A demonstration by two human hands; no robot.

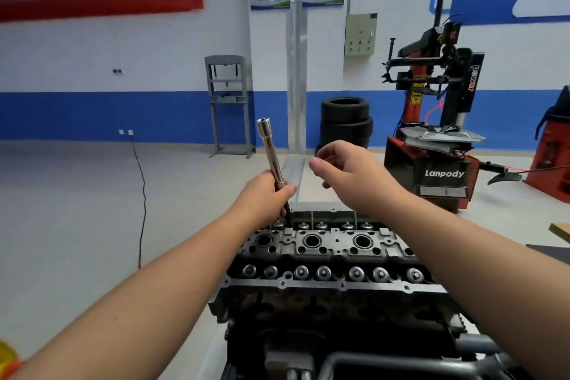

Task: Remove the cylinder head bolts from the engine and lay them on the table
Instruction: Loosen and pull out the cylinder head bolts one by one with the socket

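The engine's cylinder head [324, 253] stands in front of me, with valve springs in rows and round spark-plug wells along its middle. My left hand [265, 194] grips a long cylinder head bolt [271, 153] around its lower shaft. The bolt stands almost upright, head up, and its dark threaded tip hangs just over the far left side of the head. My right hand [348, 173] hovers a little to the right of the bolt, fingers loosely curled, holding nothing that I can see.
A table corner [559, 230] shows at the right edge. A tyre changer [438, 145] stands behind on the right, stacked tyres [345, 120] and a grey press frame [229, 102] by the wall. A black cable [142, 194] runs over the floor on the left.
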